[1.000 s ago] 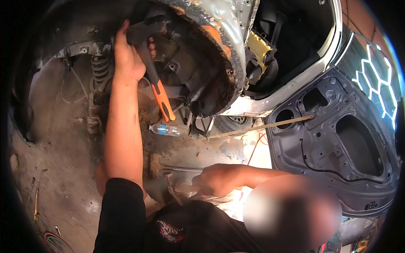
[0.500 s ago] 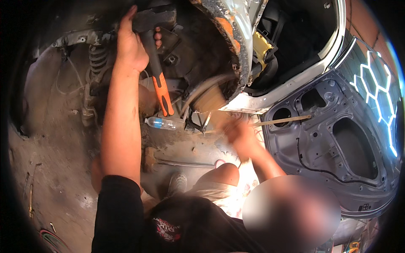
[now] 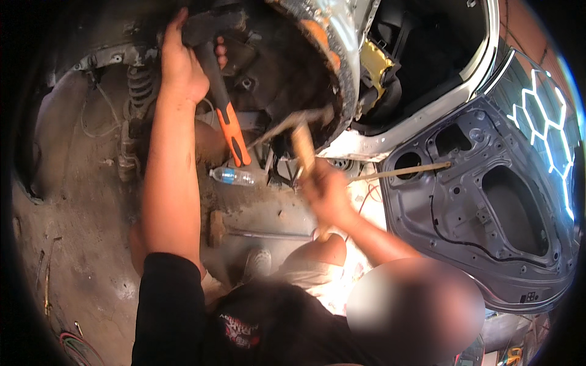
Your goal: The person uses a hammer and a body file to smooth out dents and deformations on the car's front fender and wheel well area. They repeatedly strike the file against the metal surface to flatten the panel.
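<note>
My left hand (image 3: 185,76) is raised at the upper left, closed round the head end of a black-and-orange-handled hammer (image 3: 231,129). Its dark, blocky head lies up against the dark inside of the wheel well (image 3: 293,67), and the handle hangs down. Lower and to the right, my right hand (image 3: 329,192) grips a wooden-handled hammer (image 3: 303,146). That hammer's head is smeared by motion and sits close to the inner side of the wheel arch's rough, rusty edge (image 3: 342,79). Whether it touches metal I cannot tell.
A grey car door (image 3: 452,195) lies at the right, with a thin wooden stick (image 3: 403,172) reaching over it. A water bottle (image 3: 232,177) and a long-handled sledgehammer (image 3: 217,229) are on the floor. At the left stands a coil spring (image 3: 139,85). Hoses (image 3: 79,348) lie lower left.
My right hand has swung the wooden-handled hammer left, its head now near the wheel arch. My left hand and its hammer have shifted slightly left.
</note>
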